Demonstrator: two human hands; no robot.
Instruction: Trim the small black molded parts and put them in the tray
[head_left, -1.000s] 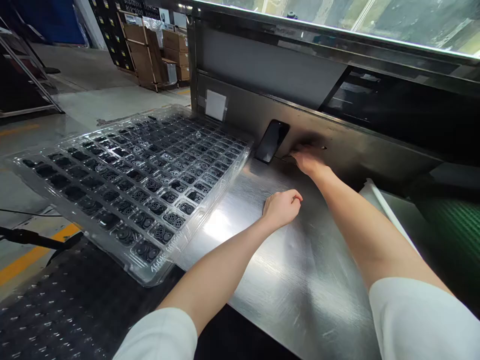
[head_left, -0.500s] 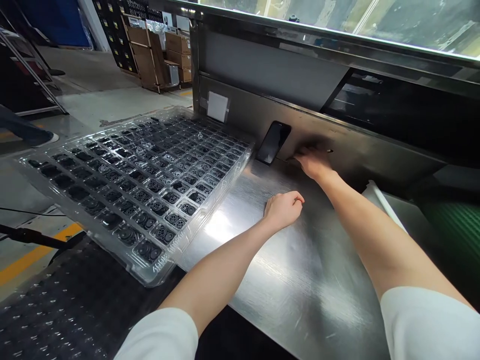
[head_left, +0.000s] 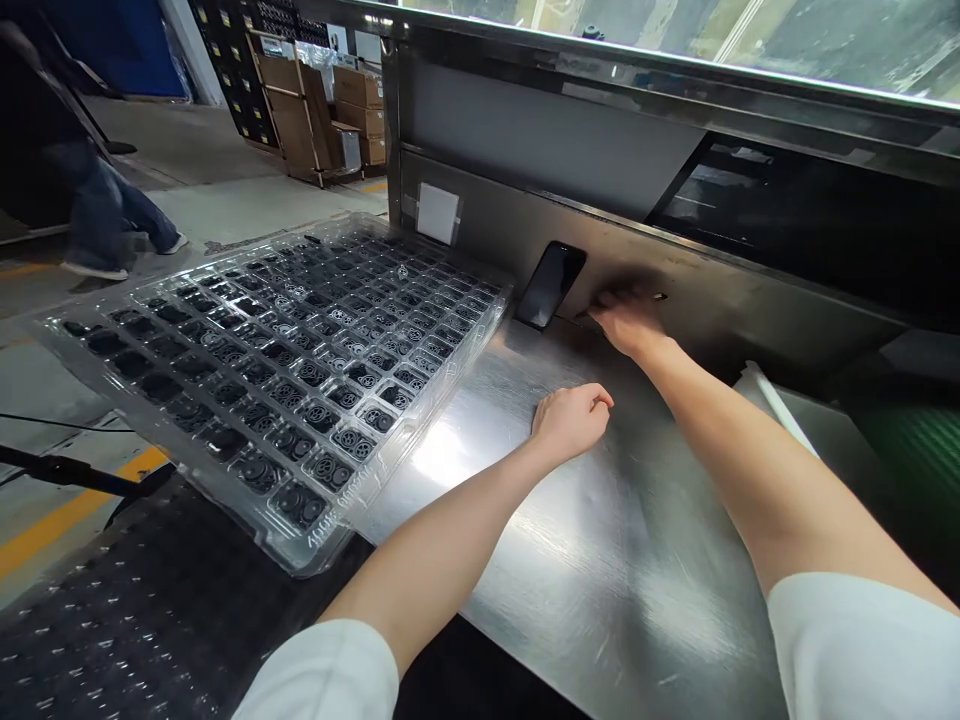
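Observation:
My left hand (head_left: pixel 574 420) rests on the metal tabletop (head_left: pixel 555 560), its fingers curled in loosely, with nothing visible in it. Farther back, my right hand (head_left: pixel 630 320) reaches to the foot of the metal back panel (head_left: pixel 510 205). Dark shadow covers its fingertips, so whether they hold anything is hidden. Just left of that hand, a black smartphone (head_left: pixel 551 284) leans against the panel. To the left lies a large clear plastic tray (head_left: pixel 420 425) whose many pockets hold small dark parts with round, wheel-like shapes.
A white card (head_left: pixel 437 213) is taped to the back panel. A white-edged piece (head_left: pixel 776 405) stands at the right, beside a green textured surface (head_left: pixel 922 430). Cardboard boxes (head_left: pixel 358 105) are stacked behind. Another person's legs (head_left: pixel 112 205) show at the far left.
The other person at the far left has stepped further into view. Both my hands keep nearly the same places; the whole view shifts very slightly.

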